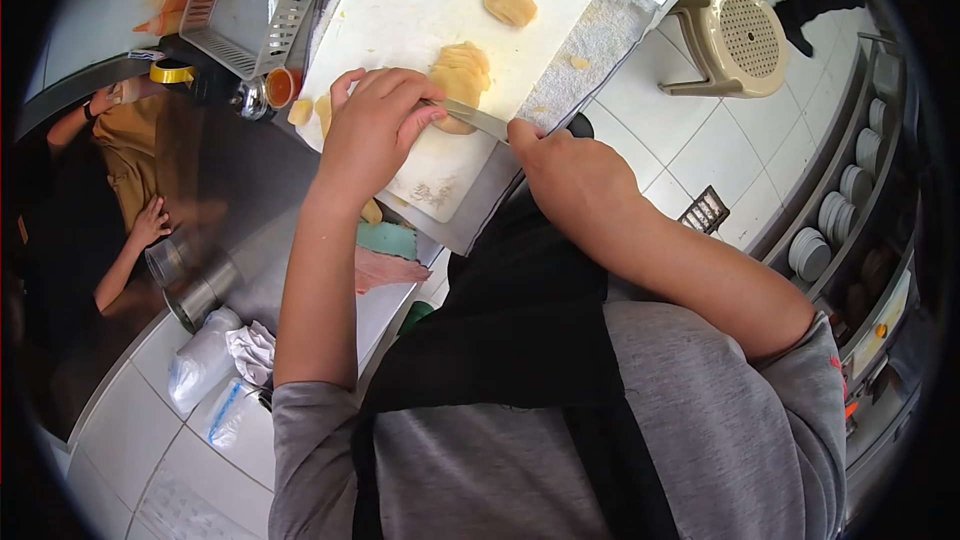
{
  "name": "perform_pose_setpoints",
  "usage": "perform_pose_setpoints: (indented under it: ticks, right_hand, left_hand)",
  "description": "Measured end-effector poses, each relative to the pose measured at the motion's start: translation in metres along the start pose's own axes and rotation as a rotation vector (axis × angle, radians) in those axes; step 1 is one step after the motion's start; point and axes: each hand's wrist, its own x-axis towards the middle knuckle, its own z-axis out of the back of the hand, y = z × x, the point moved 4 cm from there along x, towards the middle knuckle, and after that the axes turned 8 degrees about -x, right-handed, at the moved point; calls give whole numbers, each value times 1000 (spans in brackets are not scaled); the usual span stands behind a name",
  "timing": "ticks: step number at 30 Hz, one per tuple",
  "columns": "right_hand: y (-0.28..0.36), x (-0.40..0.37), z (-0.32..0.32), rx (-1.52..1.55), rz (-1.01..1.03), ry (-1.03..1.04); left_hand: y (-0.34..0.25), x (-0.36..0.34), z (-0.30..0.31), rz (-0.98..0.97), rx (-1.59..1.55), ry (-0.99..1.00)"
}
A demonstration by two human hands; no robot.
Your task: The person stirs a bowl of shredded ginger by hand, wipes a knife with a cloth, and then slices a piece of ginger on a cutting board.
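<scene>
if my left fingertips (425, 118) creep out past the knuckles, the knife (478, 121) could nick them, since the blade runs just beside them. my left hand (375, 130) is curled, fingers pressed together on the part-sliced potato (462, 72) near the middle of the cutting board (420, 0). my right hand (570, 170) is closed tight round the knife handle.

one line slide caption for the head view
Left hand steadies a pale yellow vegetable on a white cutting board while the right hand slices with a knife.
</scene>
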Motion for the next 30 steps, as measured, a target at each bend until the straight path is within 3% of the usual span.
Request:
perform_pose_setpoints:
  ticks: [12, 21, 24, 26, 30]
  right_hand:
    - [-2, 1, -6, 76, -4, 44]
    - [-1, 0, -3, 78, -4, 50]
    - [-3, 0, -4, 98, 10, -45]
    - [-4, 0, 2, 98, 32, 2]
    - [-8, 2, 5, 114, 65, 34]
  left_hand:
    - [-11, 11, 10, -146, 44, 78]
    - [3, 35, -1, 26, 2, -8]
    - [0, 25, 0, -50, 33, -182]
    - [3, -3, -4, 38, -170, -487]
    - [-26, -42, -48, -23, -196, -591]
